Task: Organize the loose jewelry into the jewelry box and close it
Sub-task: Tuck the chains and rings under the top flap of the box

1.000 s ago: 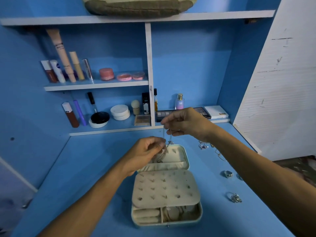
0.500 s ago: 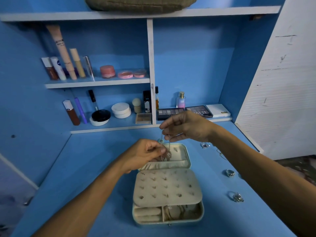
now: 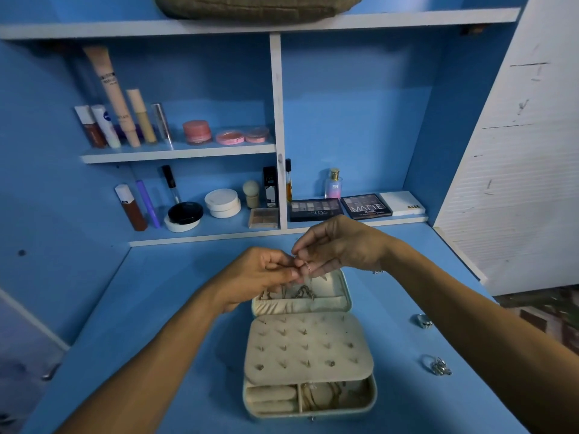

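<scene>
Head view: looking down on a blue desk set into a blue alcove with white-edged shelves; a scuffed white panel fills the right of the frame.
Top shelf: one olive padded item, cut off by the upper edge.
Readable writing: "NUDES" on a dark palette, "MATTE" on the second palette, "NUDE" on a white box, all side by side on the lower shelf, right of centre (other labels are too small to read).
Counts, upper left shelf: six upright tubes and sticks, and three pink pots.
Counts, lower shelf: one perfume bottle behind the palettes.
Jewelry box: cream, open, at lower centre of the desk; its lid lies back flat, and a padded earring panel covers most of the tray.
Tray: two compartments show at the front, with two ring rolls in the left one and thin chains in the right.
Left hand: fingertips pinched on a fine chain.
Right hand: fingertips pinched on the same chain, touching the left hand's.
Chain position: held just above the lid, its lower end bunched in the lid pocket.
Loose rings: two pieces lie on the desk at right, well apart from the box, and a third is partly hidden by the right wrist.
</scene>
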Action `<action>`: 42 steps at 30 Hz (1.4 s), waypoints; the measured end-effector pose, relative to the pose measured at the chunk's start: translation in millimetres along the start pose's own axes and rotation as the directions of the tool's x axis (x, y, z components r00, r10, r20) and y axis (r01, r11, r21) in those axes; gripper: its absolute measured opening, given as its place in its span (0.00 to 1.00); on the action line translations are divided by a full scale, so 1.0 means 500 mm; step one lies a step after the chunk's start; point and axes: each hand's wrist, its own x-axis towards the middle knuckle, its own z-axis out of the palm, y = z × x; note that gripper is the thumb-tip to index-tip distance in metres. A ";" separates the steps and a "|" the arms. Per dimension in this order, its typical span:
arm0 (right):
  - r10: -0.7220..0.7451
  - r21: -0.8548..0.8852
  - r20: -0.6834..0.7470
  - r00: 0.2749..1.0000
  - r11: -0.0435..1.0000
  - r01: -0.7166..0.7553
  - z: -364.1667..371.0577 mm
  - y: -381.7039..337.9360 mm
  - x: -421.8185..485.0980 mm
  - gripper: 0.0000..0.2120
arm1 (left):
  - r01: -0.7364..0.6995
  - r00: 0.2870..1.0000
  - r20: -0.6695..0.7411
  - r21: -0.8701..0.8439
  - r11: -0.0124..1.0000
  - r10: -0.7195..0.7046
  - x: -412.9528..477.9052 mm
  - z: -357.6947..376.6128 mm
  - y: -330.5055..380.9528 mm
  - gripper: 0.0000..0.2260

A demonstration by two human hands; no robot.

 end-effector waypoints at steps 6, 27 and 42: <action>0.055 0.065 -0.151 0.987 0.997 -0.045 0.009 0.038 0.010 0.08 | 0.044 0.991 -0.127 -0.063 0.997 -0.052 0.010 0.001 -0.010 0.06; 0.106 -0.071 -0.234 0.966 0.989 -0.126 0.026 0.043 0.008 0.04 | -0.003 0.982 -0.182 0.282 0.959 0.056 0.029 -0.007 -0.026 0.05; -0.035 -0.252 -0.237 0.971 0.967 -0.026 0.033 0.028 -0.004 0.05 | -0.076 0.986 -0.142 0.119 0.990 0.092 0.019 0.000 -0.007 0.04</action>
